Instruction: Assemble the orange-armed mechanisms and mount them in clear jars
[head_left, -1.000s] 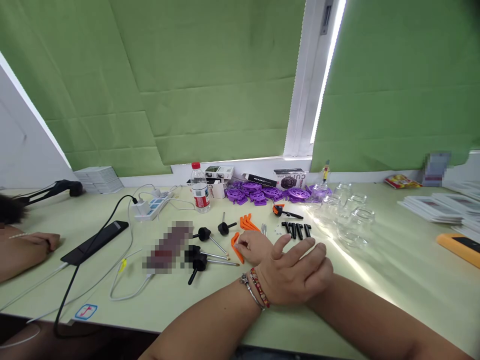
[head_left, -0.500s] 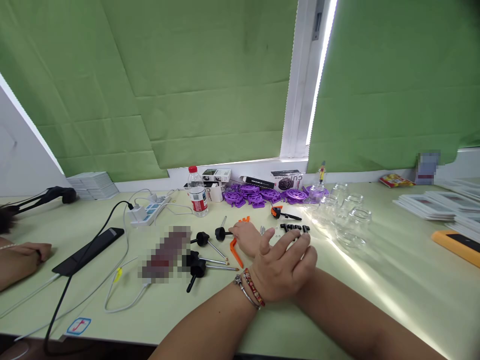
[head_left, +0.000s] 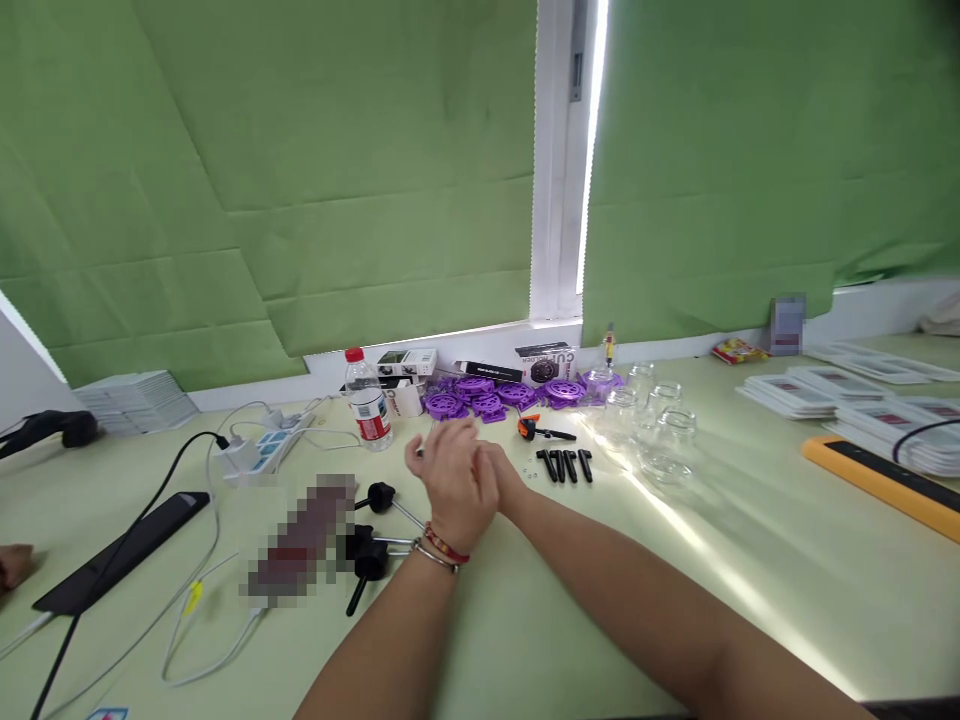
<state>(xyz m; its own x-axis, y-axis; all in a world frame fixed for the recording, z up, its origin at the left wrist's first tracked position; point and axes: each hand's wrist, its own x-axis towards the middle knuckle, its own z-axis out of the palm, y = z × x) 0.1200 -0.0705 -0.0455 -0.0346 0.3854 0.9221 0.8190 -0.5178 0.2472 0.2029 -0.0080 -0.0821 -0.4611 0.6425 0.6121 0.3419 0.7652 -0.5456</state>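
Note:
My left hand [head_left: 454, 485], with bracelets at the wrist, lies over my right hand [head_left: 501, 478] in the middle of the table. Its fingers are curled and close together; whatever is between them is hidden. Only the wrist side of my right hand shows, and its fingers are hidden. Just left of the hands lie black knobs with metal rods [head_left: 371, 555], partly behind my left forearm. To the right are several black T-shaped pieces [head_left: 566, 466] and tiny bits [head_left: 531, 471]. Behind these is a black and orange clamp-like part [head_left: 529, 429].
Purple plastic parts [head_left: 517, 396] lie by the wall beside a red-capped bottle [head_left: 369, 405] and boxes [head_left: 546, 362]. Clear glass jars [head_left: 675, 430] stand right. At left are a blurred phone-like object [head_left: 307, 540], a power strip [head_left: 270, 450], cables and another person's hand [head_left: 13, 566].
The view has swung right. My left hand, fingers spread over my right forearm before, has drawn back and curled in against my right hand. The other person's hand has mostly left the view.

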